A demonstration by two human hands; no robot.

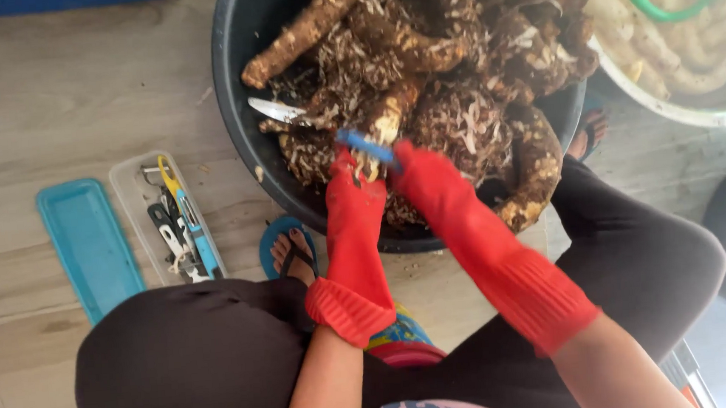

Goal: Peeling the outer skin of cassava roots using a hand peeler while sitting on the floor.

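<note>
Hands in red gloves: left hand (351,175) grips a root (391,117), right hand (416,166) grips a blue peeler (365,147).

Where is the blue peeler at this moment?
In the head view the blue peeler is near the middle, held between the two red-gloved hands, left hand and right hand, over the front of the black basin full of brown roots.

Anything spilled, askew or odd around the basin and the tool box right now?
Mostly tidy. A few peel scraps lie on the floor left of the black basin. The clear tool box sits open, its blue lid lying beside it. A knife lies loose among the unpeeled roots. Nothing looks damaged.
</note>
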